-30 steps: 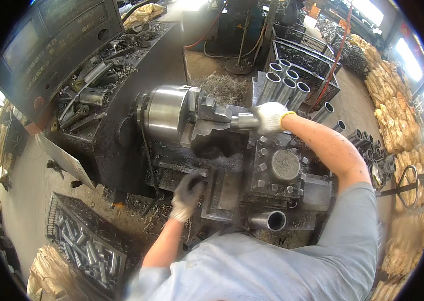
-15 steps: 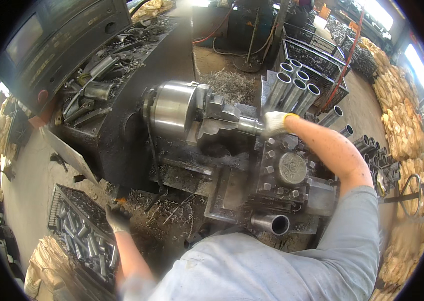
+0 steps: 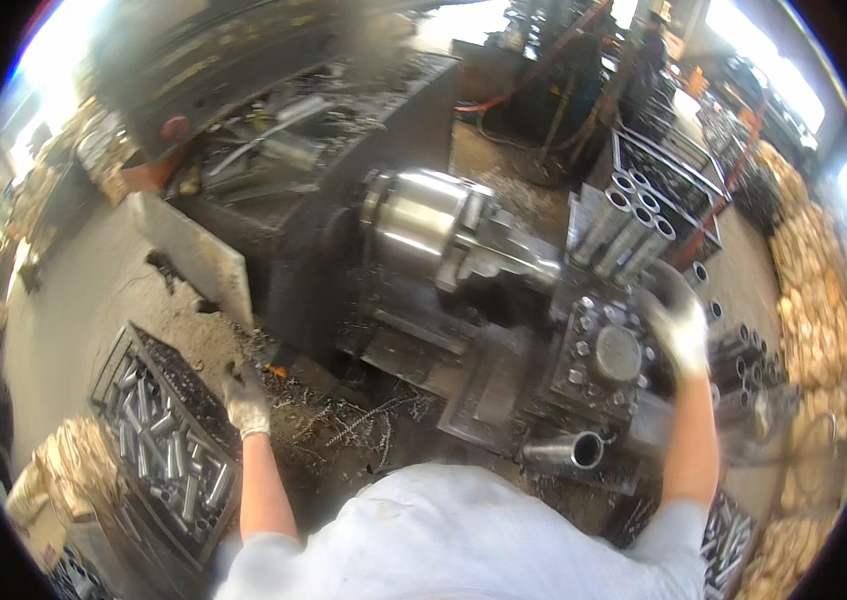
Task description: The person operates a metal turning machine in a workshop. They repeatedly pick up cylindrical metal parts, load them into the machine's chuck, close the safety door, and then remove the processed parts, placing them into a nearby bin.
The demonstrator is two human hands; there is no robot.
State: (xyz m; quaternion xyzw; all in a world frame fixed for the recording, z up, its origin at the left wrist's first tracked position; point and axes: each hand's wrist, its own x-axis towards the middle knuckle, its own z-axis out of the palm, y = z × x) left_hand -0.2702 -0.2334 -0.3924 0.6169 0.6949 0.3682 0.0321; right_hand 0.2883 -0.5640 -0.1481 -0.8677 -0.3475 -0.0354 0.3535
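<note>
Left hand (image 3: 243, 398) has swung to the parts crate (image 3: 158, 450), right hand (image 3: 678, 325) off the workpiece (image 3: 513, 262); fingers' grip unclear.

metal workshop: lathe (image 3: 443, 235), tube crates (image 3: 158, 440)

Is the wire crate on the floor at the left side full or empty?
Partly full: short metal tubes lie in one loose layer in the wire crate, near the left hand.

A crate (image 3: 158, 440) of short grey metal tubes sits low beside the lathe (image 3: 463, 270).
</note>
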